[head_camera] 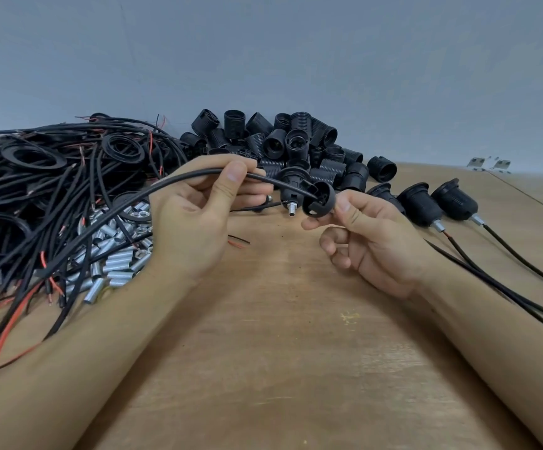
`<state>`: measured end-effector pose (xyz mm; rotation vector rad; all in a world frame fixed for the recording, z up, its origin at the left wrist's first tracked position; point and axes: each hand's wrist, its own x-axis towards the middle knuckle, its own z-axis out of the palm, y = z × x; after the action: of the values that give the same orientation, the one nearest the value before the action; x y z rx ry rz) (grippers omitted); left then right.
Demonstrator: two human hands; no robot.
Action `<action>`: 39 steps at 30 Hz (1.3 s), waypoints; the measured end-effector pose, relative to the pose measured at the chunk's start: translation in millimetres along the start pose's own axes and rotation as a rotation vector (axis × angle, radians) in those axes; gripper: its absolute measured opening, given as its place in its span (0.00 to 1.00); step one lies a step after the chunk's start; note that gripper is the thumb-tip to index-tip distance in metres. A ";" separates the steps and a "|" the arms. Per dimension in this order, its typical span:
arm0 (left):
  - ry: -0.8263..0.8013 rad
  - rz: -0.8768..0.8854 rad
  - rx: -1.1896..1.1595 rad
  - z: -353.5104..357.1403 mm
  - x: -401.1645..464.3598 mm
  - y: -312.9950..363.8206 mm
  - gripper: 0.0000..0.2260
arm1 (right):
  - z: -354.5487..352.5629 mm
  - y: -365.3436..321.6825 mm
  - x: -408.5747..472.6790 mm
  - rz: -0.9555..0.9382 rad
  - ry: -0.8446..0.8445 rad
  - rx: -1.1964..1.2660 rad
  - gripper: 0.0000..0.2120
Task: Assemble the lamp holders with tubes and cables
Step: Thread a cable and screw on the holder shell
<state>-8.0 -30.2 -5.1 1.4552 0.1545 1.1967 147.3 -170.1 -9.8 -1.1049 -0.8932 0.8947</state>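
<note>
Black cable (172,183) pinched by left fingers (228,186); right fingers (344,211) pinch cap (318,198).

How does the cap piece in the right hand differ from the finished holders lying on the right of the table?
The cap, pinched by the right hand, is a short open dome held in the air; the finished holders are taller bodies lying on the table.
The cap shows no metal tube; each finished holder has a silver tube at its end.
The cap's cable is gripped by the left hand; the holders' cables trail loose.
Both are black plastic.
</note>
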 end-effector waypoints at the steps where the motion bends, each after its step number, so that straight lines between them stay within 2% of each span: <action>1: 0.010 0.003 0.001 0.3 -0.1 0.5 0.06 | -0.8 0.2 -0.2 -0.014 -0.007 -0.001 0.08; 5: 0.072 0.003 0.055 1.2 0.2 1.1 0.05 | -1.0 1.6 -0.1 -0.089 0.040 -0.057 0.01; 8: 0.108 -0.030 0.035 3.3 -0.3 4.4 0.06 | 0.4 1.6 0.7 -0.138 0.114 -0.082 0.07; 11: 0.091 -0.077 0.018 6.6 -2.7 5.4 0.08 | 2.6 1.4 0.4 -0.218 0.194 -0.185 0.09; 15: 0.029 -0.231 0.012 7.1 -3.9 1.9 0.06 | 2.2 1.4 -0.3 -0.292 0.263 -0.378 0.06; 19: 0.043 -0.500 -0.204 4.3 -0.4 2.3 0.08 | 0.5 -2.0 -1.2 -0.345 0.313 -0.460 0.06; 21: 0.077 -0.550 -0.207 4.5 -0.8 0.8 0.08 | 1.0 2.1 -2.2 -0.417 0.366 -0.714 0.05; 23: 0.043 -0.569 -0.169 6.3 -3.6 -1.5 0.08 | 5.3 6.2 -3.0 -0.512 0.367 -0.926 0.07; 26: -0.104 -0.604 -0.098 10.2 -9.0 -4.4 0.10 | 8.5 6.7 -2.9 -0.586 0.302 -1.035 0.09; 28: -0.139 -0.616 -0.046 12.4 -8.5 -4.6 0.15 | 6.8 3.9 -2.5 -0.545 0.296 -1.052 0.08; 29: -0.119 -0.630 -0.055 12.1 -6.0 -4.1 0.18 | 5.0 1.6 -2.3 -0.515 0.305 -1.020 0.07; 31: 0.022 -0.671 -0.153 6.0 3.0 -4.4 0.22 | 0.7 -2.6 -2.3 -0.489 0.330 -0.955 0.07; 33: 0.189 -0.678 -0.295 -4.2 12.1 -3.7 0.14 | -2.1 -6.3 -2.0 -0.497 0.336 -0.966 0.07; 35: 0.250 -0.644 -0.366 -9.7 14.9 -4.7 0.07 | -4.1 -10.0 -1.8 -0.510 0.339 -1.012 0.06; 39: 0.062 -0.560 -0.309 1.6 2.8 -4.0 0.02 | -6.7 -18.0 -3.5 -0.610 0.330 -1.143 0.05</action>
<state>-3.5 -28.1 -6.3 1.0108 0.3756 0.7637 154.7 -179.2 5.8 -1.7080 -1.3862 -0.4041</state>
